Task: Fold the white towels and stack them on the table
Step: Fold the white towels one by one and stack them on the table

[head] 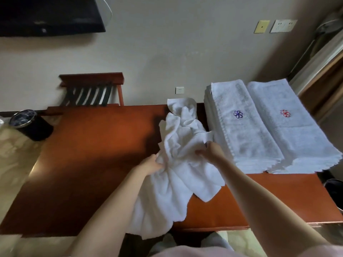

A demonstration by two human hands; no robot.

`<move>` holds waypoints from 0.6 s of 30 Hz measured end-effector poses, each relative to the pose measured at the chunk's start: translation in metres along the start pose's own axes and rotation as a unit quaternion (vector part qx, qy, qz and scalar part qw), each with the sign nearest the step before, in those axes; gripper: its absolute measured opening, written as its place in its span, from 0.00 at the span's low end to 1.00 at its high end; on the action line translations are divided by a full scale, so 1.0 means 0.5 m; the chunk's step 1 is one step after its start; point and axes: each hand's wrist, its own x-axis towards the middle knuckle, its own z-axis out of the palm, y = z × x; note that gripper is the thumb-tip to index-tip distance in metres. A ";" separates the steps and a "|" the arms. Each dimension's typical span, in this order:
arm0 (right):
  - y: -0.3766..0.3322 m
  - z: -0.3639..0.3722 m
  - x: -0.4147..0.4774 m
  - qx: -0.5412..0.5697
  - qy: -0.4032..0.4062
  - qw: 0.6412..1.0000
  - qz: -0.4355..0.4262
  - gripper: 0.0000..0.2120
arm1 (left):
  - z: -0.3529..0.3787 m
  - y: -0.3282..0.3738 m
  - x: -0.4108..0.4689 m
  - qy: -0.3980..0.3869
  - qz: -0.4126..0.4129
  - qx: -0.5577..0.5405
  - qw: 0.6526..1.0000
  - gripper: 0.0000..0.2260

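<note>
A crumpled white towel (pixel 178 164) lies bunched across the middle of the reddish-brown table (pixel 89 156), its near end hanging over the front edge. My left hand (pixel 150 164) grips the bunched cloth on its left side. My right hand (pixel 211 151) pinches a fold on its right side. To the right stand two stacks of folded white towels: one with a blue flower emblem (pixel 239 127) and one with a red flower emblem (pixel 289 127).
A black waste bin (pixel 31 125) stands on the floor at the left. A wooden luggage rack (pixel 92 89) stands against the wall behind the table. A dark screen (pixel 50 15) hangs upper left. The table's left half is bare wood.
</note>
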 end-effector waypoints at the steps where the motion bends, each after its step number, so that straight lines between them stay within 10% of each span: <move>1: -0.013 -0.011 -0.003 0.026 0.016 0.999 -0.017 0.13 | 0.004 -0.003 0.001 -0.016 0.001 -0.013 1.000 0.29; 10: -0.207 -0.192 -0.066 0.261 0.169 0.924 -0.223 0.13 | -0.098 0.139 -0.061 0.124 0.296 -0.247 0.914 0.25; 18: -0.359 -0.263 -0.100 0.418 0.130 0.855 -0.278 0.14 | -0.228 0.265 -0.115 0.218 0.305 -0.286 0.882 0.11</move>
